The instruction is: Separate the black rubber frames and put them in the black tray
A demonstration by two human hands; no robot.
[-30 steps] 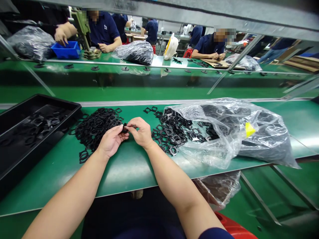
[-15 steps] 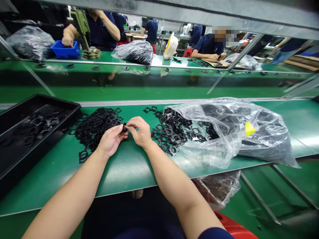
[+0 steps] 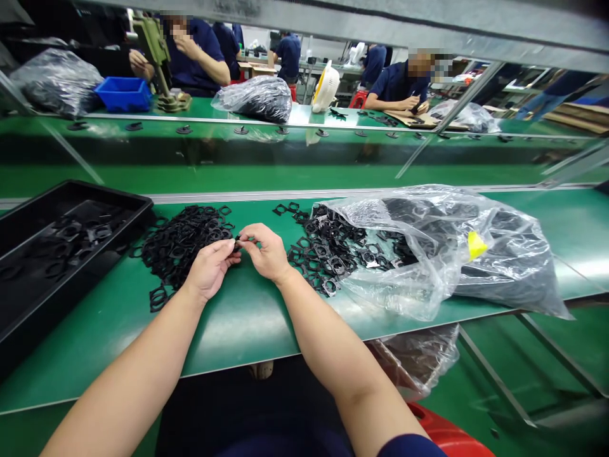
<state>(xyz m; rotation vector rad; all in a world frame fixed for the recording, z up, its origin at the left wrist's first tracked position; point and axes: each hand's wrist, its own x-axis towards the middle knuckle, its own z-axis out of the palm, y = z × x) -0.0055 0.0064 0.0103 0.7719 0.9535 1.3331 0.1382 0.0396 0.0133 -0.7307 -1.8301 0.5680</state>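
A small black piece is sitting in closely pinched fingertips above the middle of a green table, the left hand and right hand barely shifting, suggesting its handling is continuing. Flanking them, loose black parts are lying in a left pile beside a tray at the table's left edge and a right pile spilling from a plastic bag, while beyond the far edge a co-worker's hand is now hovering outside a blue bin.
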